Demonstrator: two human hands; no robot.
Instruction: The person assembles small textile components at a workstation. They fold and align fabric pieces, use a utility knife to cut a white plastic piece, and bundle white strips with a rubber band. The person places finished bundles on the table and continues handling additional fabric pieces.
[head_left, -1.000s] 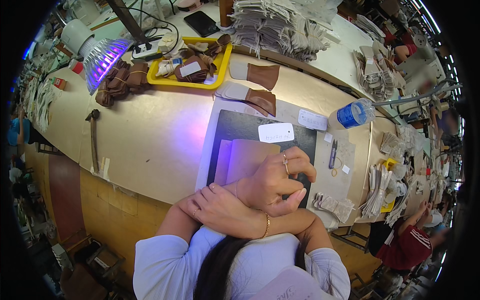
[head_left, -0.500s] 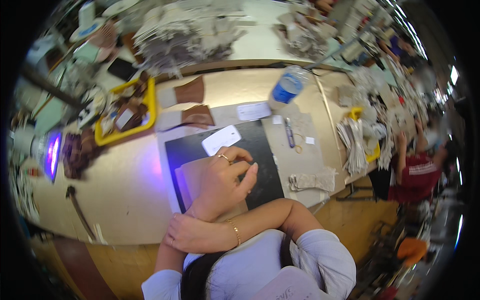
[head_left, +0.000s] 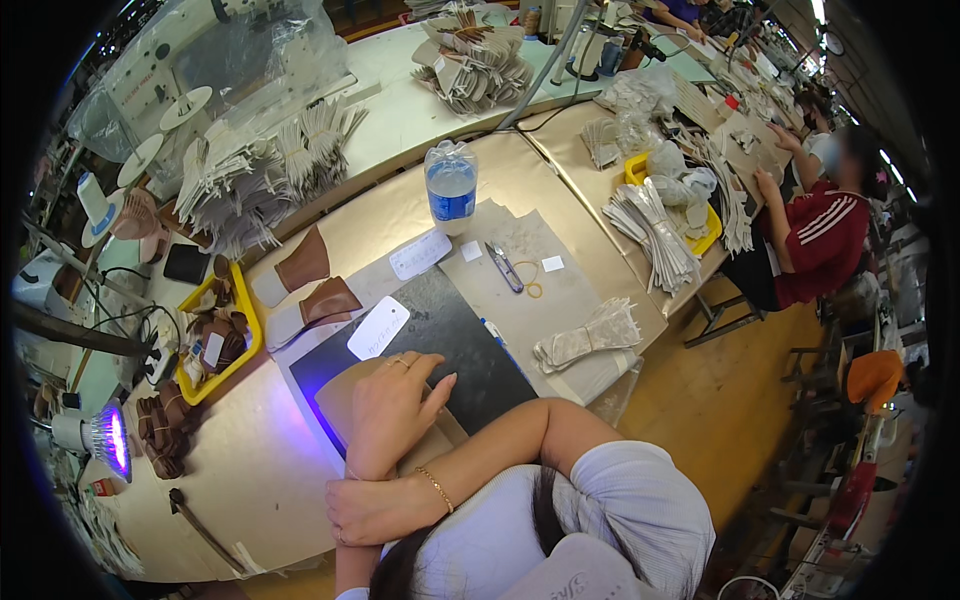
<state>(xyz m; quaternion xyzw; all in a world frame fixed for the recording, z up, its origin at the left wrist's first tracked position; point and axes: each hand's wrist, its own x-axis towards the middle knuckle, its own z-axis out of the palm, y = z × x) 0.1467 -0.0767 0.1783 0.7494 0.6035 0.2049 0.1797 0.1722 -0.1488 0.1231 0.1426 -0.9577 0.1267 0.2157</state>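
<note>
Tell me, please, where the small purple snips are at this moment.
In the head view, the snips lie just right of centre, past the right edge of the black board, between two small white squares and beside a yellow rubber band.

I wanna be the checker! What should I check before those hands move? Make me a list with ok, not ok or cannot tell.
1. Left hand empty: ok, nothing shows in its loosely curled fingers.
2. Right hand free: not ok, it is wrapped around the left forearm.
3. Brown piece lying flat: cannot tell, the left hand hides part of it.
4. Snips away from the hands: ok, they lie beyond the black board.
5. Lamp on: ok, it glows purple.
</note>
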